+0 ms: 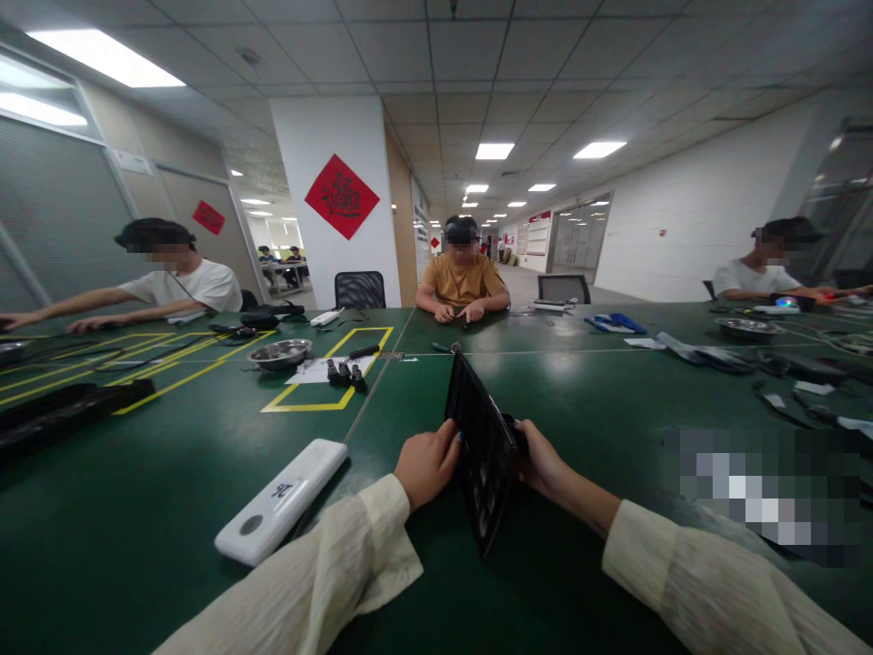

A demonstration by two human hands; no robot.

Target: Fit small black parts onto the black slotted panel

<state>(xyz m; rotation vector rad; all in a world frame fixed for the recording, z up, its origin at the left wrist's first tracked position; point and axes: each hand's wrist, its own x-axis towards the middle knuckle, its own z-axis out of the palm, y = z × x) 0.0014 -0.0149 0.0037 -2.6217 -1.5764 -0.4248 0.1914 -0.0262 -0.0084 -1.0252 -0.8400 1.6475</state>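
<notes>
A thin black panel (481,464) stands tilted on edge above the green table, between my hands. Small lighter shapes show on its left face, too dark to make out. My left hand (428,466) is closed at that face, thumb and fingers curled against it; a small blue spot shows at the fingertips. From the other side, my right hand (544,462) grips the panel by a dark part that sticks out behind it. That hand's fingers are partly hidden. Left of my left hand lies a long white device (283,502) marked 26.
Beyond the panel are a metal bowl (279,355), several black connectors (346,375) on paper, and yellow tape (300,408). A long black part (61,414) lies at left. Cables and bags (706,353) lie at right. A person (464,277) sits opposite; others sit at both sides.
</notes>
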